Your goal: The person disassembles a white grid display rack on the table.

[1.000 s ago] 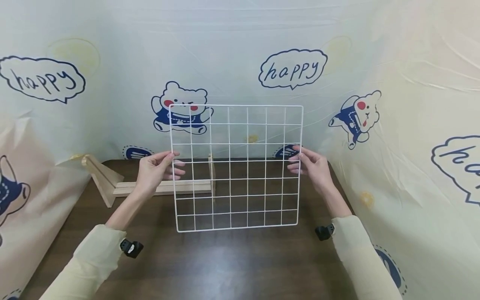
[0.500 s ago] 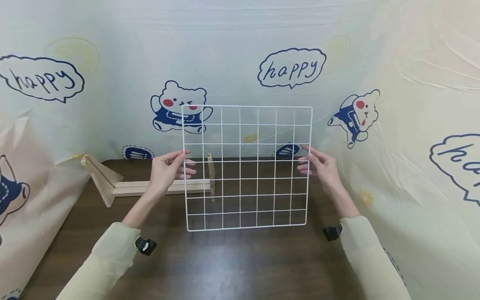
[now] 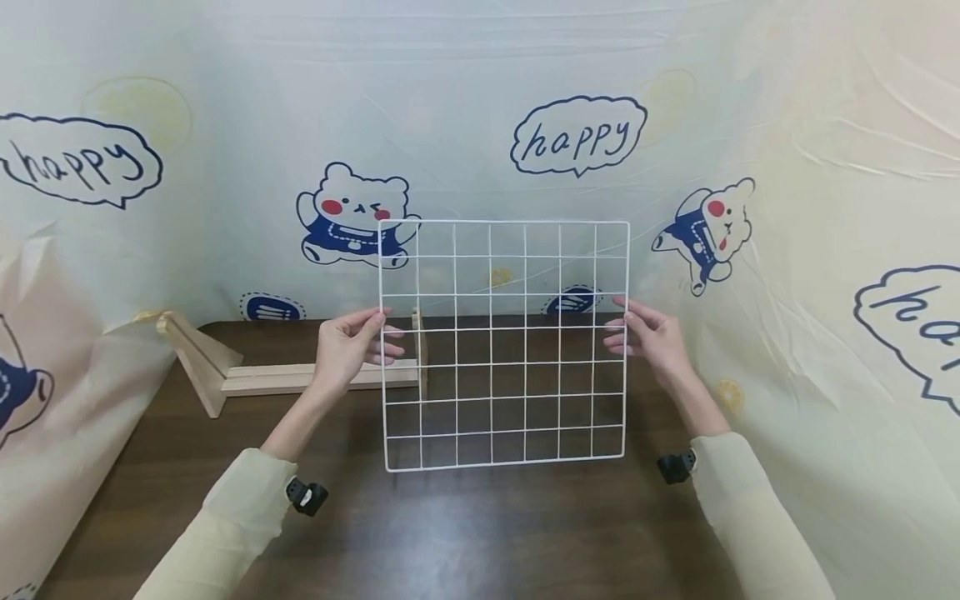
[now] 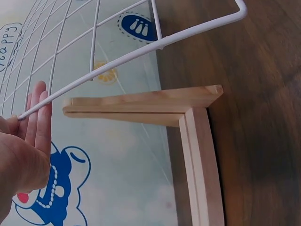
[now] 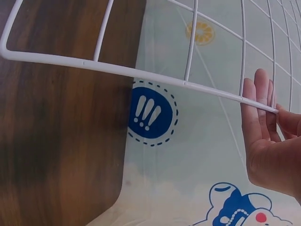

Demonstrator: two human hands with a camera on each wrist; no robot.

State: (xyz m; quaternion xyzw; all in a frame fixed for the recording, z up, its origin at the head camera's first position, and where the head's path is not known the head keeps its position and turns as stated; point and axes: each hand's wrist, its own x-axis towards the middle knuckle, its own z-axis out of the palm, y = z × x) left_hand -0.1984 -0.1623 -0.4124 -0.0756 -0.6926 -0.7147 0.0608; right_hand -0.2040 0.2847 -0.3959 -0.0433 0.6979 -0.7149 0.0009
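A: From the head view, what can you read?
B: "happy" on the backdrop (image 3: 577, 137). Your left hand (image 3: 348, 346) and right hand (image 3: 652, 337) pinch the side edges of the white wire grid (image 3: 504, 346), upright above the table (image 3: 480, 533) middle.

A: And the wrist views?
B: Left: thumb and straight fingers (image 4: 40, 117) hold the wire, wooden stand (image 4: 188, 122) behind. Right: fingers (image 5: 258, 108) and thumb pinch the edge.

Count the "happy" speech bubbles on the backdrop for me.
3: one upper left, one above the wire grid, one partly cut off at right. Others may lie outside the frame.
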